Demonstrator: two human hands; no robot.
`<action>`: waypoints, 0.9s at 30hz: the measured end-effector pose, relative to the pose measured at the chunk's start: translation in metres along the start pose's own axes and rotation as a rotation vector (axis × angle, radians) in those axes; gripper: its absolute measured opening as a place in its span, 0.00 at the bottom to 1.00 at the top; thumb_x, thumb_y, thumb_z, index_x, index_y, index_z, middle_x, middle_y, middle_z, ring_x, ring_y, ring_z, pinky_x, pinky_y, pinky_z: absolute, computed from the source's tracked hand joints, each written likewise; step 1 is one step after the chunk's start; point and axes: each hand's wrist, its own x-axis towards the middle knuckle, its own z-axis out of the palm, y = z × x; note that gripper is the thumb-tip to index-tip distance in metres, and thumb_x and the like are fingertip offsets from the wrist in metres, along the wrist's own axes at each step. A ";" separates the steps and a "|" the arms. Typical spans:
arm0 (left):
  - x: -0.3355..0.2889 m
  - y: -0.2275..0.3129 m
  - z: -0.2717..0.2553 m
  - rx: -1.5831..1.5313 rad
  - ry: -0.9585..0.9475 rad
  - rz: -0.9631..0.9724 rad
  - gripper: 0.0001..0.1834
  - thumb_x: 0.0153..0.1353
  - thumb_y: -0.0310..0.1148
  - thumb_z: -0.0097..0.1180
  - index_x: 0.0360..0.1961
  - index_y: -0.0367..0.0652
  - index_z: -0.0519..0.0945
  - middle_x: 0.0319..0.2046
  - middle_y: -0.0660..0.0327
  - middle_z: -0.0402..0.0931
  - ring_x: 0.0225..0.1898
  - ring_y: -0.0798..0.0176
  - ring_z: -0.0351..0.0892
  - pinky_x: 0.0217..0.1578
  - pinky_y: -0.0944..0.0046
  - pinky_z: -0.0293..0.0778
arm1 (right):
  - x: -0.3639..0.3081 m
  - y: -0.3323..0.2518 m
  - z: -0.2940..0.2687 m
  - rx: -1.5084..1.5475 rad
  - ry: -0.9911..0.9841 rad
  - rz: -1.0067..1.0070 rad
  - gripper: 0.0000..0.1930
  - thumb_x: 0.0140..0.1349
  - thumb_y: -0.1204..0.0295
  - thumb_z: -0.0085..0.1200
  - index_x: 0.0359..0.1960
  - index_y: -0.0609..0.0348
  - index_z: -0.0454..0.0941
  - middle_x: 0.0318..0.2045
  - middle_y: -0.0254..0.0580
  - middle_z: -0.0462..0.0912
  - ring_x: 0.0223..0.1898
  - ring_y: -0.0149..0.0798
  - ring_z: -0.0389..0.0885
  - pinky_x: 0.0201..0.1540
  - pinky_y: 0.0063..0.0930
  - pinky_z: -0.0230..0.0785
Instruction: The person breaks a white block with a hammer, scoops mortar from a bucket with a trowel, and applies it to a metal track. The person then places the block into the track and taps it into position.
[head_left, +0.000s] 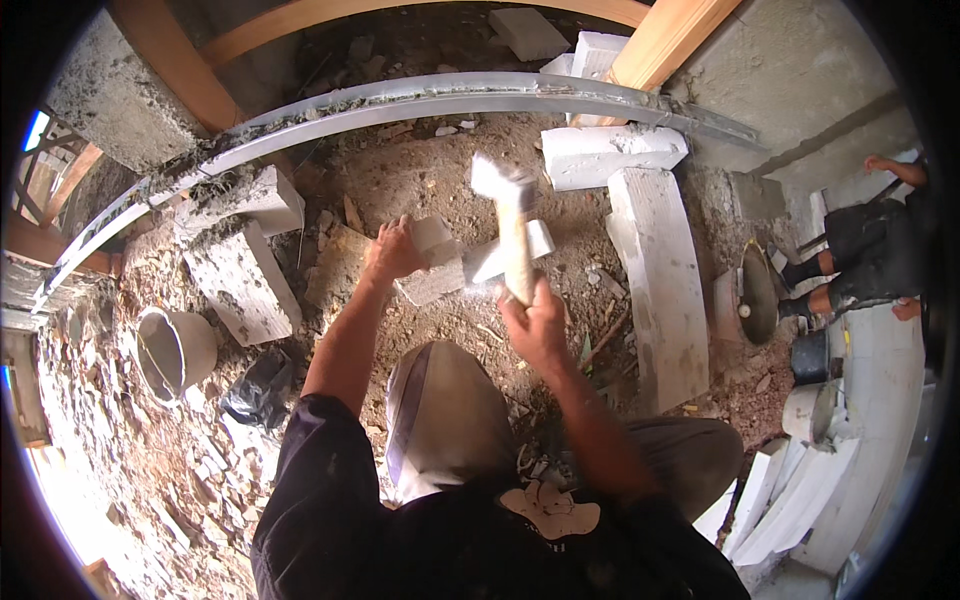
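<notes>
My right hand (pixel 535 325) grips the pale handle of a hammer (pixel 514 245). Its head is raised beyond the hand and smeared by motion, so its exact shape is unclear. My left hand (pixel 395 250) lies over the left end of a light grey-white block (pixel 432 286) on the dirt, its fingers bent against it. Just right of that block, a smaller white block piece (pixel 512 252) lies at a slant, under the hammer handle in this view. My knees are bent on either side of the ground in front of me.
White blocks lie left (pixel 240 285), with a long block (pixel 660 285) at right. A metal rail (pixel 400 100) crosses the far side. Buckets stand left (pixel 175 350) and right (pixel 750 295). Rubble covers the left ground. Another person's legs (pixel 850 260) are at far right.
</notes>
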 end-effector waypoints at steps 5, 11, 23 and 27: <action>-0.005 0.002 -0.001 -0.017 0.062 0.021 0.46 0.30 0.38 0.74 0.54 0.40 0.66 0.50 0.52 0.71 0.56 0.48 0.67 0.54 0.52 0.68 | 0.005 -0.001 -0.014 0.162 0.132 -0.001 0.18 0.54 0.78 0.53 0.45 0.74 0.67 0.39 0.54 0.74 0.33 0.36 0.76 0.31 0.29 0.73; -0.028 0.014 0.000 -0.026 0.124 0.034 0.42 0.32 0.37 0.71 0.53 0.42 0.67 0.48 0.53 0.71 0.54 0.49 0.67 0.53 0.50 0.66 | -0.070 0.037 0.005 0.139 0.020 0.672 0.13 0.55 0.73 0.50 0.40 0.68 0.69 0.25 0.48 0.76 0.25 0.40 0.76 0.30 0.37 0.70; -0.053 0.003 0.009 0.021 0.207 0.157 0.55 0.32 0.38 0.73 0.64 0.39 0.57 0.57 0.45 0.61 0.60 0.46 0.60 0.60 0.51 0.60 | -0.053 0.017 0.026 0.078 -0.266 0.331 0.25 0.58 0.64 0.52 0.54 0.63 0.65 0.28 0.56 0.79 0.30 0.49 0.81 0.34 0.37 0.73; -0.065 -0.016 0.024 -0.225 0.167 0.241 0.52 0.35 0.40 0.73 0.62 0.39 0.59 0.53 0.45 0.65 0.56 0.44 0.64 0.58 0.54 0.64 | -0.071 0.037 0.031 -0.126 -0.395 0.298 0.22 0.58 0.58 0.50 0.47 0.61 0.68 0.30 0.59 0.79 0.33 0.61 0.79 0.37 0.49 0.71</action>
